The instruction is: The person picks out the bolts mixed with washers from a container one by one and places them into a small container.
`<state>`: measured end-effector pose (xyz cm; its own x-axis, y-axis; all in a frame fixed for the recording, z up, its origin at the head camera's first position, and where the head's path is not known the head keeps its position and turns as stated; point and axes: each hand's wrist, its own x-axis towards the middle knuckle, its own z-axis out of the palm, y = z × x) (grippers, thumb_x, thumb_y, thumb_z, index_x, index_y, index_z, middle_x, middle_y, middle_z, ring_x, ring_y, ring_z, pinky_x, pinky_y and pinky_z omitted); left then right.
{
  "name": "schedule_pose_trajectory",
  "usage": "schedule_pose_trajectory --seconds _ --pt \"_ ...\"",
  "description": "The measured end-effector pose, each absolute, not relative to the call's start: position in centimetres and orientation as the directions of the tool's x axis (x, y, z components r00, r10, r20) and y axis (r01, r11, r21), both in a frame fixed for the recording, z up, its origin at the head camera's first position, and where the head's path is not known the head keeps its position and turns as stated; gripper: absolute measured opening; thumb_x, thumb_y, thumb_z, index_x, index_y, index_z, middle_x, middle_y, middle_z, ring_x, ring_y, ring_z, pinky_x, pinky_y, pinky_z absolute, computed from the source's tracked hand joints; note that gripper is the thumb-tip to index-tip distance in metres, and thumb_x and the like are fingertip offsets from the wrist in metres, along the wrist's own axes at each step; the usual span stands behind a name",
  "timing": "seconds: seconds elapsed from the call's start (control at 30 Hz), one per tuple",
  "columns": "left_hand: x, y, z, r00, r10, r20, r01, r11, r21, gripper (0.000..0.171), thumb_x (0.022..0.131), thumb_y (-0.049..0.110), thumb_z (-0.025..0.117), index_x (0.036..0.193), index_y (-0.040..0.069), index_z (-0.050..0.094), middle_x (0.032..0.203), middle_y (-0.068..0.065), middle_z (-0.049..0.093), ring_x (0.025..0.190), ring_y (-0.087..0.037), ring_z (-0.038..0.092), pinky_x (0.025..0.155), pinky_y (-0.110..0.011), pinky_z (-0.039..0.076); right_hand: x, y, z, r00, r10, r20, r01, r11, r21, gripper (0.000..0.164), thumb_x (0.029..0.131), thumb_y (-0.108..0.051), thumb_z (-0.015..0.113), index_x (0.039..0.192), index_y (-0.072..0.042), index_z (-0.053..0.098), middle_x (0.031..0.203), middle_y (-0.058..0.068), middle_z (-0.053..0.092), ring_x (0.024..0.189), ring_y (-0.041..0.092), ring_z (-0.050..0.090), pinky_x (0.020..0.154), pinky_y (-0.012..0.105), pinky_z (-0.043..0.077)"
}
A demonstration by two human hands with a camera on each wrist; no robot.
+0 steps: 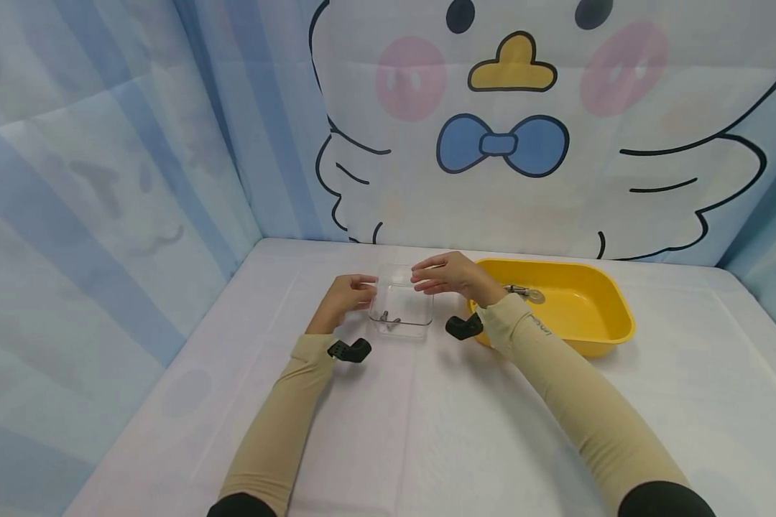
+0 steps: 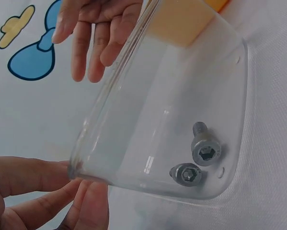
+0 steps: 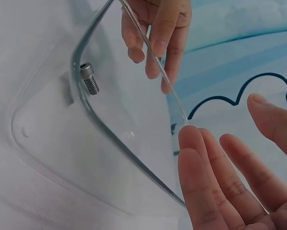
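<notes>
A clear plastic box (image 1: 401,305) stands on the white table between the two hands. Two metal hex-socket bolts, one larger (image 2: 205,148) and one smaller (image 2: 186,174), lie on its bottom; the right wrist view shows a threaded bolt (image 3: 89,78) through the wall. My left hand (image 1: 349,298) touches the box's left side with its fingertips, right at the rim. Over the box's right rear part is my right hand (image 1: 455,276), palm turned inward, fingers loosely extended and holding nothing. Its fingertips come close to the rim (image 3: 133,158) in the right wrist view.
A yellow basin (image 1: 611,327) stands to the right, partly behind the right forearm, with small metal items (image 1: 527,293) at its left end. Printed curtains rise at the table's (image 1: 427,431) back and left side. Each wrist carries a black camera.
</notes>
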<state>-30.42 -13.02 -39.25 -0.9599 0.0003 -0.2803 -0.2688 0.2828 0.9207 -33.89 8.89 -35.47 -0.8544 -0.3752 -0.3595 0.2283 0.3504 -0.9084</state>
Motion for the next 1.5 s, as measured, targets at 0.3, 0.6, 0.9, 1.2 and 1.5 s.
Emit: schedule_pose_trajectory --seconds 0.3,0.6,0.9,1.2,1.5 --pt "-30.3 -13.0 -39.2 -0.961 0.004 -0.276 -0.264 0.279 0.923 0.037 0.092 0.006 0.058 0.129 0.005 0.056 0.124 -0.017 0.057 0.099 -0.02 0.06 0.093 -0.035 0.051 -33.5 9.6 -35.1 -0.849 -0.421 -0.32 0.163 0.366 -0.916 0.037 0.096 -0.015 0.054 0.131 -0.003 0.052 0.127 0.019 0.059 0.111 0.032 0.062 0.095 0.038 0.05" --pt "-30.4 -13.1 -39.3 -0.963 0.01 -0.268 -0.254 0.283 0.925 0.037 0.092 0.006 0.058 0.129 0.004 0.056 0.124 -0.018 0.057 0.1 -0.021 0.06 0.094 -0.035 0.051 -33.0 10.5 -34.4 -0.847 -0.446 -0.288 0.117 0.372 -0.921 0.038 0.096 -0.017 0.053 0.132 -0.004 0.052 0.128 0.019 0.058 0.113 0.032 0.061 0.096 0.039 0.049" --pt "-30.3 -13.1 -39.5 -0.961 0.018 -0.276 -0.26 0.278 0.925 0.038 0.092 0.007 0.058 0.13 0.005 0.055 0.127 -0.018 0.056 0.109 -0.026 0.059 0.097 -0.036 0.049 -32.5 11.5 -33.8 -0.849 -0.457 -0.267 0.084 0.381 -0.921 0.038 0.096 -0.016 0.053 0.131 -0.002 0.051 0.128 0.021 0.057 0.115 0.037 0.058 0.095 0.04 0.05" --pt "-30.4 -13.2 -39.6 -0.953 0.013 -0.302 -0.289 0.257 0.922 0.039 0.091 0.007 0.059 0.131 0.006 0.055 0.127 -0.016 0.055 0.111 -0.025 0.058 0.097 -0.036 0.049 -32.1 13.0 -33.0 -0.865 -0.428 -0.262 0.102 0.361 -0.927 0.04 0.094 -0.016 0.058 0.131 -0.003 0.052 0.125 0.018 0.061 0.107 0.027 0.064 0.095 0.039 0.05" --pt "-30.8 -13.2 -39.4 -0.931 0.003 -0.365 -0.355 0.228 0.907 0.039 0.092 0.009 0.059 0.131 0.009 0.054 0.129 -0.012 0.055 0.108 -0.023 0.057 0.099 -0.035 0.047 -31.9 14.9 -32.3 -0.869 -0.417 -0.268 0.1 0.382 -0.919 0.041 0.095 -0.019 0.057 0.132 -0.003 0.051 0.13 0.022 0.055 0.109 0.027 0.063 0.099 0.042 0.047"
